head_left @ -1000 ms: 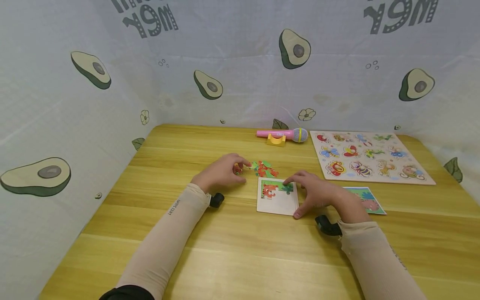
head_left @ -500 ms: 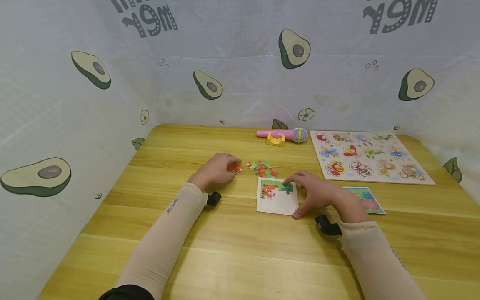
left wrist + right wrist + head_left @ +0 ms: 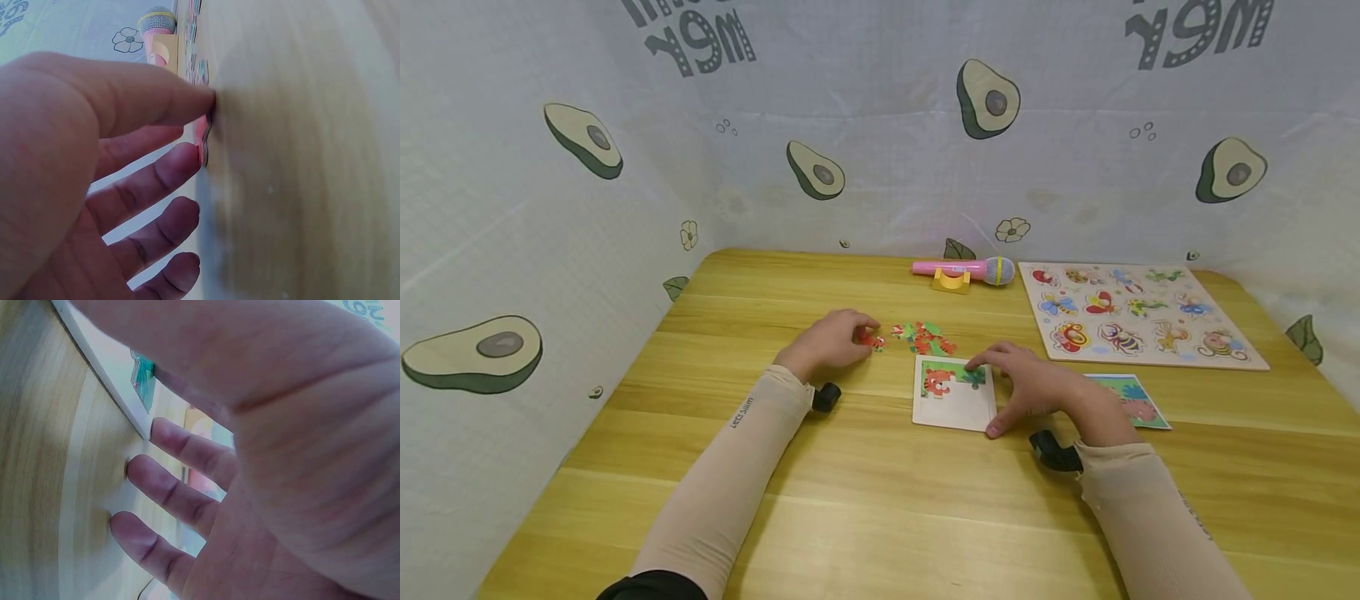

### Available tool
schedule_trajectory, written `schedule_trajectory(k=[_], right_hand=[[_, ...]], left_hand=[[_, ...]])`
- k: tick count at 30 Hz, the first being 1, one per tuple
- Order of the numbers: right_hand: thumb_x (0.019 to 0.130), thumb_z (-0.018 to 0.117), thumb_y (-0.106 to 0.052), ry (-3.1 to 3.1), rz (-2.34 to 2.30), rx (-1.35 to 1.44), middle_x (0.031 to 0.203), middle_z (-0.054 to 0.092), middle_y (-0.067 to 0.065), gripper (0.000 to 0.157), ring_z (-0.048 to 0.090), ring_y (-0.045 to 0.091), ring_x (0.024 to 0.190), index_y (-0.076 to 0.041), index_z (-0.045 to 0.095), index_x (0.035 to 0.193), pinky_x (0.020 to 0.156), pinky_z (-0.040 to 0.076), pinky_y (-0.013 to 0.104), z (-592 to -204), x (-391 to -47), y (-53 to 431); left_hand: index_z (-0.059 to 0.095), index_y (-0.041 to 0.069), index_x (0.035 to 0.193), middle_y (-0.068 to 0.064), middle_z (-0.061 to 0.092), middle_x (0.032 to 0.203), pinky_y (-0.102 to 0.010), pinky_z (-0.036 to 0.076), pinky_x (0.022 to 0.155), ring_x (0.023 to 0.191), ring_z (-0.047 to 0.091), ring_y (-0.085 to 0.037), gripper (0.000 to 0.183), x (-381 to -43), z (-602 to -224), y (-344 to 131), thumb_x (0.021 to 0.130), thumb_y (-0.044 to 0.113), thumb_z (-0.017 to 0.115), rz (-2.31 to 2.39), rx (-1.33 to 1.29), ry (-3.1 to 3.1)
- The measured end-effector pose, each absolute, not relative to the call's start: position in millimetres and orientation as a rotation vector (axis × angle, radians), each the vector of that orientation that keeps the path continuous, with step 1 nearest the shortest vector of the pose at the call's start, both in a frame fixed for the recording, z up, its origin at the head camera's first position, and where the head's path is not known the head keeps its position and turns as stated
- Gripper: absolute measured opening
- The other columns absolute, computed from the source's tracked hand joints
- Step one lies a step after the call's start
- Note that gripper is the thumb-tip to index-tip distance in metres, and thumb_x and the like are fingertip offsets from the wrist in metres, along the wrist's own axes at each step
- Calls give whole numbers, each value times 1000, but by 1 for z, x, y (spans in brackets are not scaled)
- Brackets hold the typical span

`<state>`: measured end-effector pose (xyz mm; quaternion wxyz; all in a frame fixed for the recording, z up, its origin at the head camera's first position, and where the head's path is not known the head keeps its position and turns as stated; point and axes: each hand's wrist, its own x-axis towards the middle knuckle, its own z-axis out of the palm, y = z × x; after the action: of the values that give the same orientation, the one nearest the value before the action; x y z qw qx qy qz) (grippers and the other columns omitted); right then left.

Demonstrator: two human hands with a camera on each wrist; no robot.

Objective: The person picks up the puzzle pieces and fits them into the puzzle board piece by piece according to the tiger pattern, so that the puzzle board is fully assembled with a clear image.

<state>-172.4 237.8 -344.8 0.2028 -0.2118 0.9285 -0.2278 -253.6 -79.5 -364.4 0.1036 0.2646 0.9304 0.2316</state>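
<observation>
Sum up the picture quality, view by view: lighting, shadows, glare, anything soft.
Head: soft, even light, a pale sheen on the near table; left wrist: a diffuse shadow on the table near the left hand, wood grain soft; right wrist: the right hand looms large up close, the cloth behind it bright and washed out.

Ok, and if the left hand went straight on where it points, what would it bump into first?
Past the red piece it's touching, the left hand would probably bump into the pile of red and green puzzle pieces first, though its exact height is hard to judge.
</observation>
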Motion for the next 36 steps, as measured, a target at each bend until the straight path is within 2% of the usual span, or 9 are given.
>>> schedule_trajectory(k=[9,16,20,25,28,31,36], right_hand=[[65,95,-43,2591,-647,-582,142,40,22,87,35,46,131,-13,56,137,106,29,66,-345,-172,237],[66,95,-42,2588,-645,-580,142,40,21,87,34,46,131,-12,56,138,106,29,67,-344,-172,237],[66,95,-41,2587,-651,-589,141,40,22,86,36,46,129,-11,56,138,105,31,67,-344,-172,237],[67,95,-41,2590,-653,-598,140,40,23,87,38,46,128,-11,56,138,105,31,66,-344,-172,238],[67,95,-41,2588,-653,-595,140,40,23,86,37,46,129,-11,56,138,105,31,66,-344,-172,238],[67,95,-41,2585,-654,-590,141,40,22,86,36,46,129,-12,56,138,106,30,67,-344,-173,238],[67,94,-41,2583,-653,-588,141,40,22,85,36,46,129,-12,56,138,106,30,67,-344,-173,237]], left_hand=[[66,11,131,-1,63,89,-30,46,73,80,55,-16,42,-251,-364,-79,94,28,74,762,723,2686],[69,13,127,0,65,87,-30,46,68,76,57,-16,45,-250,-364,-80,89,33,80,869,680,2646],[68,14,128,-2,64,95,-33,48,75,84,57,-19,46,-252,-363,-85,86,25,82,952,685,2598],[67,18,133,0,58,128,-38,43,99,115,52,-19,50,-253,-362,-90,83,13,77,889,717,2603],[64,20,137,2,53,140,-41,38,107,125,47,-18,53,-252,-362,-91,85,12,72,838,754,2597],[61,20,141,2,53,137,-40,40,104,119,48,-19,53,-251,-361,-90,89,12,70,785,797,2590],[60,15,142,0,56,127,-36,44,93,104,51,-20,53,-250,-359,-89,91,14,71,721,803,2608]])
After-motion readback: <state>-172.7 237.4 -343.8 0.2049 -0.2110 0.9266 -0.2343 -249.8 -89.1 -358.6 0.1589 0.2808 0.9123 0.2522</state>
